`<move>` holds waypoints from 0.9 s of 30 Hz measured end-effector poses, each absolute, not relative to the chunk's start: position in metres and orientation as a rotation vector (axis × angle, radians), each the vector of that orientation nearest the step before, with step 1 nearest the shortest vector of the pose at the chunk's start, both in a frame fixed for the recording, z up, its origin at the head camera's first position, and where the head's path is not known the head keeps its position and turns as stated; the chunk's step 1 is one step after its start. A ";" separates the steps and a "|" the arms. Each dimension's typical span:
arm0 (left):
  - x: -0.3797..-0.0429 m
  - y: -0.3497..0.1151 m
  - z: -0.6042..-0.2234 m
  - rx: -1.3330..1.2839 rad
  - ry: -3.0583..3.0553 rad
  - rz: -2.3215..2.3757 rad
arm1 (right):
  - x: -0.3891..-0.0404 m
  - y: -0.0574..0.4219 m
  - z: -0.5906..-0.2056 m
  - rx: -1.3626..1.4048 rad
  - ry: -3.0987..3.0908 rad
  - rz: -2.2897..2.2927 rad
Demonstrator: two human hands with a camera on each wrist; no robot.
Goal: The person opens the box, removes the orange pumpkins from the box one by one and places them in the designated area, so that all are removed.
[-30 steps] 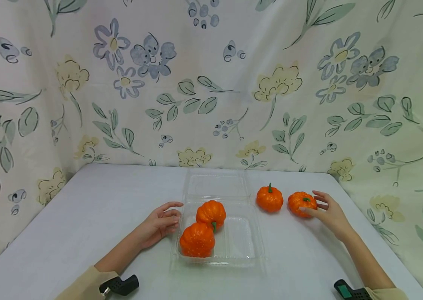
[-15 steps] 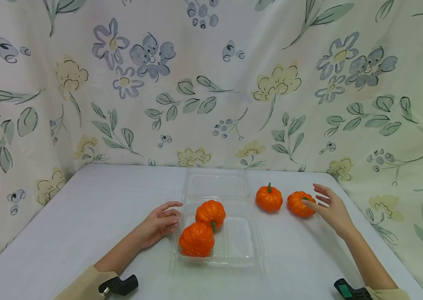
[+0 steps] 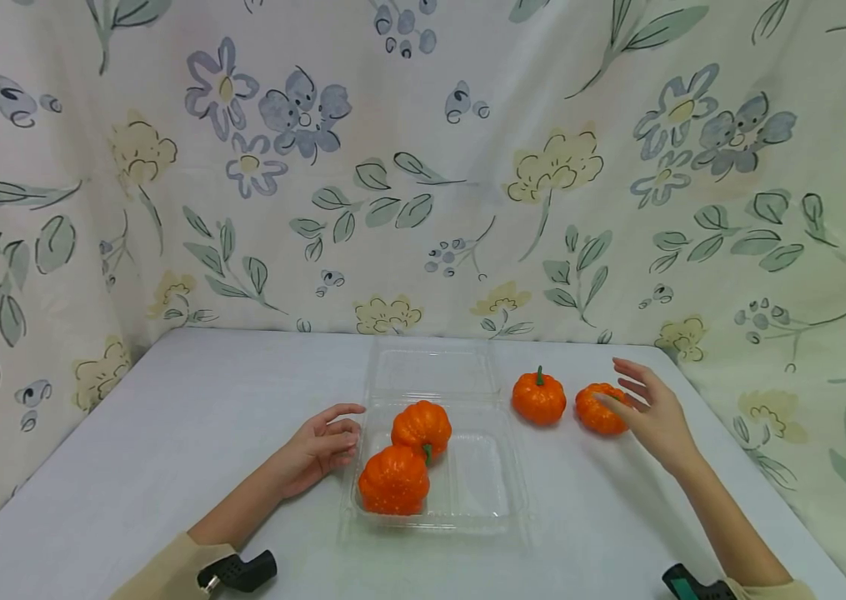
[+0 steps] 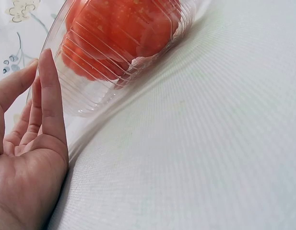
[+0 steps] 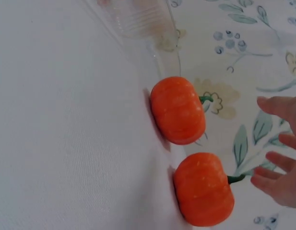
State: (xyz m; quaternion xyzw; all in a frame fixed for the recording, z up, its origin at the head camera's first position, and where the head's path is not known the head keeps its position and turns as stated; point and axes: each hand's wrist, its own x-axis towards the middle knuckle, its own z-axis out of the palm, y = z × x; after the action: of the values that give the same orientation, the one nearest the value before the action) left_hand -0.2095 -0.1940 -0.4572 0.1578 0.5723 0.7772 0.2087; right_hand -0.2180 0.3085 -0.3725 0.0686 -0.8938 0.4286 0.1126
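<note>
In the head view my right hand [image 3: 651,412] is spread above and beside the rightmost orange pumpkin [image 3: 598,410], its thumb overlapping the stem there. The right wrist view puts the fingers [image 5: 282,165] apart from this pumpkin [image 5: 204,189], just beyond its green stem. A second pumpkin [image 3: 538,398] stands to the left, stem up. My left hand [image 3: 317,450] rests on the table with loosely extended fingers, fingertips right at the left rim of a clear plastic clamshell container [image 3: 483,475]. Inside its left half lie two more pumpkins, one behind [image 3: 421,427] and one in front [image 3: 394,481].
The container's clear lid [image 3: 433,371] lies folded back toward the rear of the white table [image 3: 227,392]. A floral curtain [image 3: 407,167] hangs behind the table and along its sides. Dark wrist devices sit at both sleeves, such as the left one [image 3: 238,572].
My right hand has lifted off the side of the rightmost pumpkin and shifted slightly up and left above it. The left hand, container and pumpkins have stayed in place.
</note>
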 end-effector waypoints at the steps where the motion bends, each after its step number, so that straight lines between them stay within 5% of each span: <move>1: -0.209 -0.194 -0.457 0.438 1.593 2.163 | -0.217 0.306 -0.372 0.218 -2.614 1.256; 27: -0.209 -0.193 -0.457 0.433 1.606 2.160 | -0.196 0.256 -0.366 0.492 -2.529 1.304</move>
State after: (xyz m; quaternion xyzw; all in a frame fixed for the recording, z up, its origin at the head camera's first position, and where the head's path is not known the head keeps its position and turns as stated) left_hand -0.2091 -0.1932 -0.4568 0.1553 0.5764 0.7753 0.2063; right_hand -0.1960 0.2562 -0.3657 0.1690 -0.8688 0.4480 0.1264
